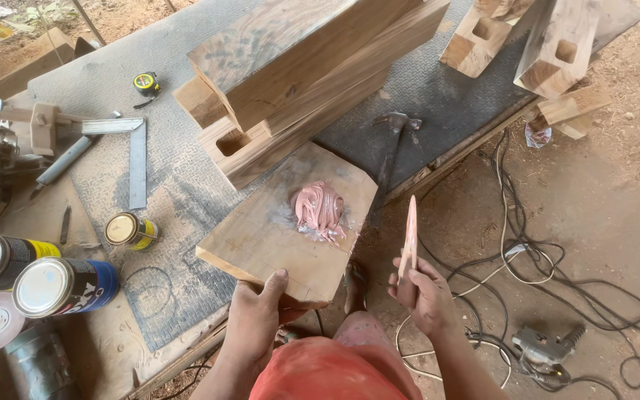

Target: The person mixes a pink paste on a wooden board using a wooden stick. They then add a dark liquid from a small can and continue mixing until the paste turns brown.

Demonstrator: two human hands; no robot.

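Left hand [255, 315] clamps near edge of flat pale wooden board [279, 230] jutting off grey surface [172, 200] | stiff, fairly heavy; pink putty blob [320, 211] soft, sticky | right hand [424, 296] fisted around thin putty-smeared wooden spatula [410, 241], light.

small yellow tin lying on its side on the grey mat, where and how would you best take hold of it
Probably grip the small yellow tin across its round body, coming straight down from above. It lies on its side on the grey textured mat with its flat lid facing left, so the curved sides are exposed. The big silver-topped cans lie to its lower left, so there is room around it.
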